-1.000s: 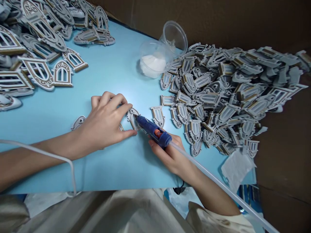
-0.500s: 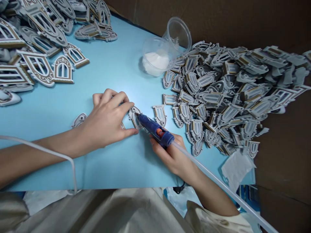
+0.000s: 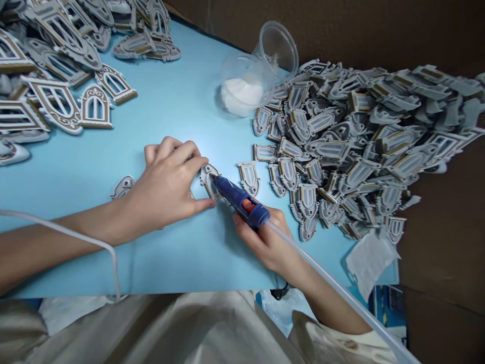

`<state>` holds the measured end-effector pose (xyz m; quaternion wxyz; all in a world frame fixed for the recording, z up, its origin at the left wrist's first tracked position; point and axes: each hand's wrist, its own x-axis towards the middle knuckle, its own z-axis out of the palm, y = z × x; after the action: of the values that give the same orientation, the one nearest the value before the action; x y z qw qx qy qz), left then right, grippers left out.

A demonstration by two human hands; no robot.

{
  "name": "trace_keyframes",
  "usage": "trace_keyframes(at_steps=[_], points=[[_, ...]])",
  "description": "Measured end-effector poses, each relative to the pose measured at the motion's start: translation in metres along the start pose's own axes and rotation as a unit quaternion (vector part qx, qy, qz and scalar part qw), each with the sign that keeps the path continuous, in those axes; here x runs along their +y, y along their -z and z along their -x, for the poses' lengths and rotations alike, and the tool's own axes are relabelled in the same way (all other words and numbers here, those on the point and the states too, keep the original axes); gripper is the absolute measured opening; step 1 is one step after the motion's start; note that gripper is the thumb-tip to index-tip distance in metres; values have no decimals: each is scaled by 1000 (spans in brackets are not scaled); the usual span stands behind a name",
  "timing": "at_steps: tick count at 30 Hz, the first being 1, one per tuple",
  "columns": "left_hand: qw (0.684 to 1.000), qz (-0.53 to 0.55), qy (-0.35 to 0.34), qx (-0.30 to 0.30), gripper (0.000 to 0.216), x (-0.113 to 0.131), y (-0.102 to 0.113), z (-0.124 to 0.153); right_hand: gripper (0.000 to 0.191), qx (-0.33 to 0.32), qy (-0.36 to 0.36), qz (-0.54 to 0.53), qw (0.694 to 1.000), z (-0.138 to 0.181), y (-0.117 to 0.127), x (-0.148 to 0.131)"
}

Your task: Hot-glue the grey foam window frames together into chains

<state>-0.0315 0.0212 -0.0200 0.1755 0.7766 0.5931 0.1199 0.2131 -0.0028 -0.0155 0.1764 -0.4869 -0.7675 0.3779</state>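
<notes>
Head view, centre: left hand [image 3: 168,183] grip pinches window-shaped piece [image 3: 205,175] between finger and thumb on the worktop [image 3: 182,106]; right hand [image 3: 271,240] grip is wrapped round blue glue gun [image 3: 235,196], nozzle [image 3: 215,179] at the piece. Versus 1.0 s earlier: 2 clear cups [image 3: 264,76], upper centre, sit slightly higher in frame; hand-and-gun arrangement practically unchanged.

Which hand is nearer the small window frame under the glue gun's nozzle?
Left. The left hand is at the edge of the small window frame, apparently touching it. The right hand is farther back, gripping the glue gun, whose nozzle reaches the frame.
</notes>
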Motion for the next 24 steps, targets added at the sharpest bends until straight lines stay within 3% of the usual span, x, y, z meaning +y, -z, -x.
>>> trace_keyframes(at_steps=[24], points=[[1000,14,1,5,53,-2,-1,-1,35,2,8,-3,1000,-2,-4,-6]])
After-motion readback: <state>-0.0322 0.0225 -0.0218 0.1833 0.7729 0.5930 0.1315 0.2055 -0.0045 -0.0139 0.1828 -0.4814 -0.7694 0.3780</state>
